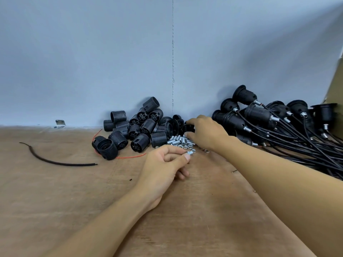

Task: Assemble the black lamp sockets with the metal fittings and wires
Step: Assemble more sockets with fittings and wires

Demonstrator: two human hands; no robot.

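**Workstation State: Socket Assembly**

At the far left of the desk [55,210] lies one loose black wire [55,162]. Its long axis runs left to right and its left end curves away toward the wall. One small metal bracket [60,123] sits at the foot of the wall.

To the right, a heap of loose sockets [137,127] rests against the wall. There are more than a dozen, but overlap prevents an exact count. They lie on their sides with axes in mixed directions. The nearest one turns its open threaded mouth toward the near left. One thin red wire [130,156] runs along the heap's near edge.

The left hand [163,166] rests near the centre. Its grip is narrow, with thumb and forefinger pinching one metal fitting [189,153] that is too small to show its axis. Just beyond it is the pile of metal fittings [179,141], made up of short tubes and nuts too many to count.

The right hand [206,132] curls over one black socket piece [188,127], which the fingers mostly hide.

At the right, at least eight wired sockets [259,115] lie with mouths pointing far left and fitted ends near right. Their wires run off the right edge.
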